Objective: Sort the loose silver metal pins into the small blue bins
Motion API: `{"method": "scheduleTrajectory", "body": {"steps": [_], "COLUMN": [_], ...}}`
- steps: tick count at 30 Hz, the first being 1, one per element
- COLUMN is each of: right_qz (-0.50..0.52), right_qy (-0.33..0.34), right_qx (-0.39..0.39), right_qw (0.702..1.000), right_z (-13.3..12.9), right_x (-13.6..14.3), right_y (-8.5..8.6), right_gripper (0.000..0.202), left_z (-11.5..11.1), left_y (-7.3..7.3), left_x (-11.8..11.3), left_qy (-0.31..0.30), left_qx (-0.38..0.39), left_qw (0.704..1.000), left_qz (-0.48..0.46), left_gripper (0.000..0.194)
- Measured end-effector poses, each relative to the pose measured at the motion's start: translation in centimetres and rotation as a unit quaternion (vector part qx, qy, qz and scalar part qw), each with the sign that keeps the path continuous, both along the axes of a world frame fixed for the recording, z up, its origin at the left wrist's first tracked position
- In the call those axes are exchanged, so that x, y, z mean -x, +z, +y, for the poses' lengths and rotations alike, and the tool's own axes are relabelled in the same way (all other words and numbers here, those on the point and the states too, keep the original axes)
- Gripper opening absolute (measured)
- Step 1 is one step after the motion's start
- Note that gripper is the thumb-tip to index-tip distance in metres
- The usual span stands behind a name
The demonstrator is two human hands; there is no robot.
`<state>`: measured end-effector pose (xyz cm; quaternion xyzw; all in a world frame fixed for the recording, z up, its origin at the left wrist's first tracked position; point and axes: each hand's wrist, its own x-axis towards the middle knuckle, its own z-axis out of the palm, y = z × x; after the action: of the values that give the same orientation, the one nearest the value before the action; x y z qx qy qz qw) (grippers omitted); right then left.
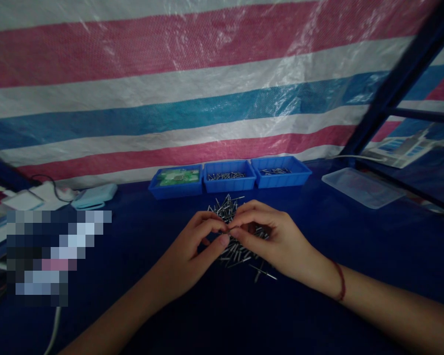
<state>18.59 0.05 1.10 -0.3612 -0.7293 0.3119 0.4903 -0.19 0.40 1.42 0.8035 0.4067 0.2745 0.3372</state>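
Observation:
Over a loose pile of thin metal rivet-like pins (239,251) on the dark blue table, my left hand (203,241) and my right hand (268,231) meet with fingertips nearly touching. Both pinch a small thin piece between thumb and fingers; it looks like one of the metal pins, mostly hidden by the fingertips. A red cord circles my right wrist. Two pins lie apart from the pile, below my right hand.
Behind the pile stand a blue bin with green-and-clear packets (175,190), a middle blue bin of pins (229,185) and a right blue bin of pins (284,179). A clear plastic lid (362,187) lies right, a light blue case (94,196) left.

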Motion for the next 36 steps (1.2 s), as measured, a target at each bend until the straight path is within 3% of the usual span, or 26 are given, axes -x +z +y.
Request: {"method": "scheduleTrajectory", "body": {"steps": [10,20,36], "right_qz": [-0.003,0.006,-0.022], "right_qy": [-0.008,-0.011,0.021], "right_qx": [-0.022,-0.019,0.003], "right_qw": [1.0,1.0,1.0], "right_z": [-0.2,0.1,0.1], "right_x": [0.1,0.7,0.5], "right_y": [0.2,-1.1,-1.3], "right_gripper": [0.011,0.012,0.008], "left_z": [0.0,-0.4,-0.6], "left_y": [-0.4,-0.1,-0.1], "left_x": [-0.3,-0.1,0.0], "left_qy": [0.041,0.072,0.087], "left_qx": [-0.046,-0.213,-0.229], "left_qw": [0.998,0.974,0.969], "left_qz": [0.001,0.01,0.025], "left_gripper": [0.014,0.006,0.005]}}
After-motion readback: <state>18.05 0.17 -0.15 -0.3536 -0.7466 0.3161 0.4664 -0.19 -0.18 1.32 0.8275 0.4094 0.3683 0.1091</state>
